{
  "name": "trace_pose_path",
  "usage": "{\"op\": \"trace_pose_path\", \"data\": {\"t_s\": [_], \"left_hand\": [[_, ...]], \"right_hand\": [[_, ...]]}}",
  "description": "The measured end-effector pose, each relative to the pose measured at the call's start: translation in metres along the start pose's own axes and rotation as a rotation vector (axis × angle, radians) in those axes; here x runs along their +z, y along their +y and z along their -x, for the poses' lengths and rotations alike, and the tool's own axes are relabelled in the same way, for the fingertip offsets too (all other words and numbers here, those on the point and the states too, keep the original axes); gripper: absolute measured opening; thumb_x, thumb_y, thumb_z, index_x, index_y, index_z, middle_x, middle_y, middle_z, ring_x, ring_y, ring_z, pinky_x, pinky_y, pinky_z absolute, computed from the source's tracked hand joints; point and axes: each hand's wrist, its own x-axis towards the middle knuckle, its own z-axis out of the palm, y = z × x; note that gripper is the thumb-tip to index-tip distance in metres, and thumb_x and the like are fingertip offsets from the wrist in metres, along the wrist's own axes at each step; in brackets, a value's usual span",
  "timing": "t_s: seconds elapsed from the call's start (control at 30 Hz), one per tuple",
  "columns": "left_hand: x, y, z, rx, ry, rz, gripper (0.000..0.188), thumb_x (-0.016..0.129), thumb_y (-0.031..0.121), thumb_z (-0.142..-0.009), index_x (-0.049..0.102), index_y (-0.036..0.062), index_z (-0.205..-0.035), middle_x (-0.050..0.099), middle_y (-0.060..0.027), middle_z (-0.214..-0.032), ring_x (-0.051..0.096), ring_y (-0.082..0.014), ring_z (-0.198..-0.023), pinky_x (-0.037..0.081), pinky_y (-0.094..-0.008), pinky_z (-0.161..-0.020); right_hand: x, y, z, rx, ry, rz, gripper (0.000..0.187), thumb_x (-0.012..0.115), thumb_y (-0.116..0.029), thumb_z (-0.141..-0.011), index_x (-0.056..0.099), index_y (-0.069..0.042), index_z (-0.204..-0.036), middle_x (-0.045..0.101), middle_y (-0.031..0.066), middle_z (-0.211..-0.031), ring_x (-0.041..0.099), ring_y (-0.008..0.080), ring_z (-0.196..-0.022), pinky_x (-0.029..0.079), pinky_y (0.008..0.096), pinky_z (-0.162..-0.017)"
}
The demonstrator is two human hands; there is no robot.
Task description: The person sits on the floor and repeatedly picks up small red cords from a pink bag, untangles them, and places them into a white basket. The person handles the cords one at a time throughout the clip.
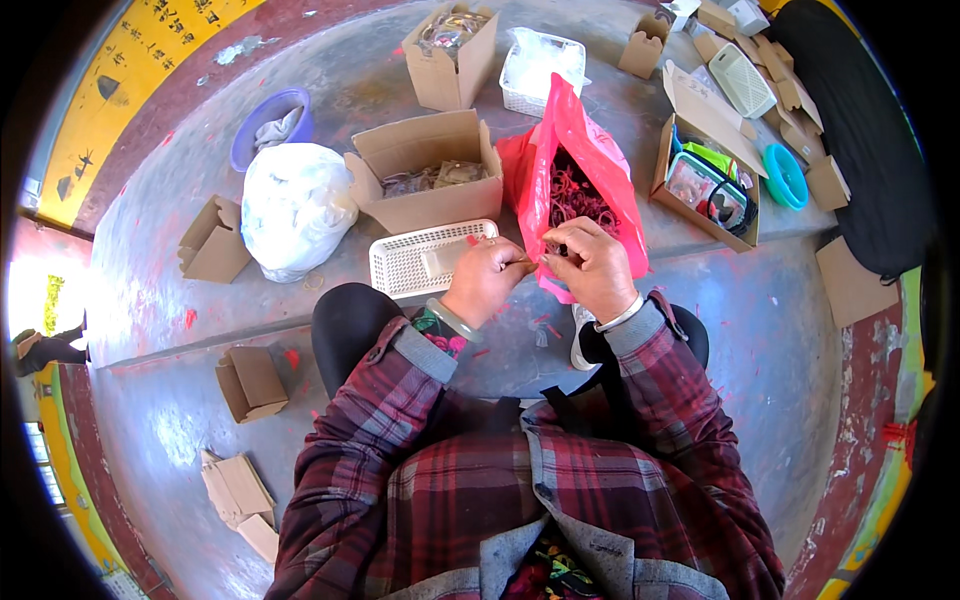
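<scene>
My left hand is closed in a pinch above the near right end of a white plastic basket. Close beside it, my right hand also pinches, in front of an open pink plastic bag. Something small and thin seems to lie between the fingertips of both hands, too fine to name. Dark red strands or cords fill the bag's mouth. A pale flat piece rests in the basket. Behind the basket, an open cardboard box contains small clear packets.
A stuffed white plastic bag and a purple basin stand at left. To the right are a cardboard box of assorted items and a turquoise basin. A low floor step runs across, and red scraps lie about.
</scene>
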Motion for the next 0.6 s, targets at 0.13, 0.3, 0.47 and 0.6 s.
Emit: {"op": "trace_pose_path", "data": {"t_s": [0.13,0.3,0.47,0.6], "left_hand": [[0.001,0.000,0.001,0.081,0.004,-0.085,0.014,0.065,0.017,-0.073,0.063,0.0027,-0.074,0.061,-0.0108,-0.075,0.059,-0.0279,-0.073,0.046,-0.0349,-0.064],[0.002,-0.001,0.003,0.063,-0.011,-0.077,0.014,0.064,0.017,-0.074,0.065,0.0040,-0.078,0.061,-0.0101,-0.078,0.059,-0.0277,-0.074,0.046,-0.0348,-0.065],[0.002,-0.001,0.005,0.040,-0.095,-0.102,0.014,0.062,0.012,-0.075,0.064,0.0018,-0.085,0.063,-0.0122,-0.080,0.062,-0.0250,-0.075,0.048,-0.0307,-0.066],[-0.002,0.017,0.004,-0.146,-0.252,0.037,0.022,0.063,0.015,-0.077,0.062,0.0018,-0.094,0.064,-0.0120,-0.085,0.062,-0.0219,-0.078,0.047,-0.0309,-0.069]], "right_hand": [[0.001,0.007,0.000,-0.035,-0.038,0.014,0.015,0.067,-0.005,-0.069,0.063,-0.002,-0.083,0.057,0.0098,-0.078,0.058,0.0238,-0.066,0.046,0.0310,-0.058],[0.005,0.017,0.001,0.015,-0.137,-0.115,0.014,0.065,-0.003,-0.071,0.063,0.000,-0.085,0.058,0.0093,-0.074,0.057,0.0179,-0.065,0.044,0.0276,-0.058],[0.001,0.017,-0.001,0.035,-0.215,-0.106,0.010,0.064,-0.004,-0.073,0.064,0.002,-0.081,0.059,0.0093,-0.071,0.057,0.0163,-0.064,0.044,0.0274,-0.057],[0.006,0.026,0.003,0.106,-0.163,-0.118,0.009,0.065,-0.009,-0.071,0.066,-0.001,-0.076,0.059,0.0116,-0.065,0.059,0.0210,-0.058,0.045,0.0295,-0.054]]}}
